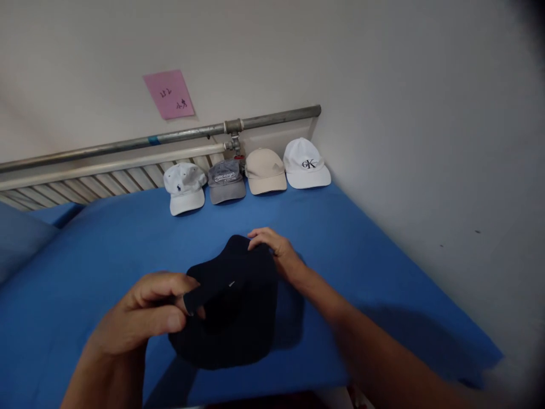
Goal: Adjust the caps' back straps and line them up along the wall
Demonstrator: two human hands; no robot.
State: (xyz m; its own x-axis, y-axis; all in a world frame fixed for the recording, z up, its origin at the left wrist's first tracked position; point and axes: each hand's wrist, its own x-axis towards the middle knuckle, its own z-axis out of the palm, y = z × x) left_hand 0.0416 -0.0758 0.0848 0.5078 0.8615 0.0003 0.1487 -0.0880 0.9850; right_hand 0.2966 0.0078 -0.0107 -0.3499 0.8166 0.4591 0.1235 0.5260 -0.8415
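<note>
A black cap (pixel 251 307) hangs over the blue sheet near the front edge, with both my hands on it. My left hand (pixel 142 312) pinches a strap-like band at the cap's left side between thumb and fingers. On the far right edge of the cap, my right hand (pixel 276 250) has its fingers curled over the fabric; its thumb is hidden. A small light mark shows near the cap's middle. Beyond stand a white cap with a small dark logo (pixel 185 187), a grey cap (pixel 227 182), a beige cap (pixel 266 171) and a white cap with black letters (pixel 306 163).
The blue sheet (pixel 128 238) covers a wide flat surface against the wall. Behind it run a metal pipe (pixel 183 135) with a valve and a radiator (pixel 102 184). A pink paper (pixel 169 95) hangs on the wall. A blue pillow-like shape (pixel 21 238) lies at left.
</note>
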